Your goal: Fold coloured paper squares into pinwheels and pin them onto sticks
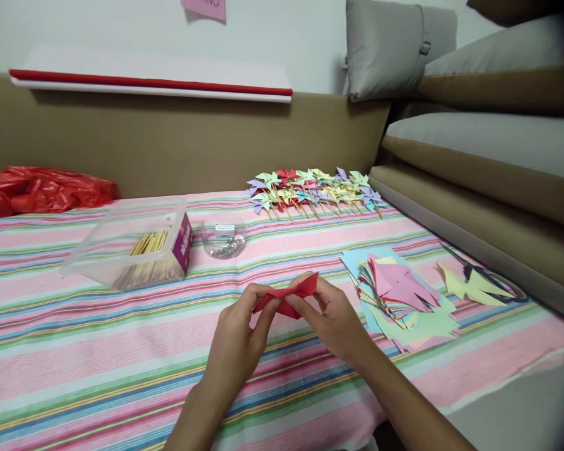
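Note:
A piece of red paper (282, 293), bent and partly folded, is held up over the striped cloth between both hands. My left hand (244, 322) pinches its left part with thumb and fingers. On the other side my right hand (326, 310) pinches it, with a red corner sticking up by the fingers. The middle of the paper is partly hidden by the thumbs. To the right of my right hand lies a stack of cut coloured paper (399, 285), with a pink piece on top.
A clear tub of wooden sticks (141, 257) and a round dish of small metal pieces (228, 247) stand at left. Finished paper pinwheels (310, 188) lie at the back. Scissors (474, 269) lie by yellow paper at right. Stacked cushions (489, 150) border the right side; a red plastic bag (51, 188) lies far left.

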A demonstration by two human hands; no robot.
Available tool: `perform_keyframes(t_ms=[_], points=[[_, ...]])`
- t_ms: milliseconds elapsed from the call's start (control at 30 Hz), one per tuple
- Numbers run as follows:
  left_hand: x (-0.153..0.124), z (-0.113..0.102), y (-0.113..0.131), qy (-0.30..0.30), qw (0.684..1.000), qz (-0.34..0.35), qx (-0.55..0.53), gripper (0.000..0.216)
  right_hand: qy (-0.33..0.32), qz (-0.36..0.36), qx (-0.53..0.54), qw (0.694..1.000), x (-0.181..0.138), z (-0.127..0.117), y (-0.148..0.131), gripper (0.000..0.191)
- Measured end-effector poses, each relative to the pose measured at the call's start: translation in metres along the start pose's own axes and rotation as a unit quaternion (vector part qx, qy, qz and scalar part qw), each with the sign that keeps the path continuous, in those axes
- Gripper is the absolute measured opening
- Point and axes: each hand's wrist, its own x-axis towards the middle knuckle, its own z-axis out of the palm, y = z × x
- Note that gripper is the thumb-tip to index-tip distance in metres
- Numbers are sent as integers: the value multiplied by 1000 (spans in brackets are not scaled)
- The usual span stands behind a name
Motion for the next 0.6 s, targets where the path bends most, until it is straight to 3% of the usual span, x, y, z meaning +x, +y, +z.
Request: perform_keyframes(t_ms=[267,433,500,600], points=[[2,-5,1,26,1000,-16,-3,12,-5,-11,17,1000,7,10,-5,17],[2,-22,11,47,998,29,19,15,20,-13,35,999,14,3,-10,28],[1,-42,12,109,993,14,33,21,80,9,82,993,23,-1,-8,36],[6,-93,6,261,962,-34,72,35,125,35,147,981,40,-3,-7,43]])
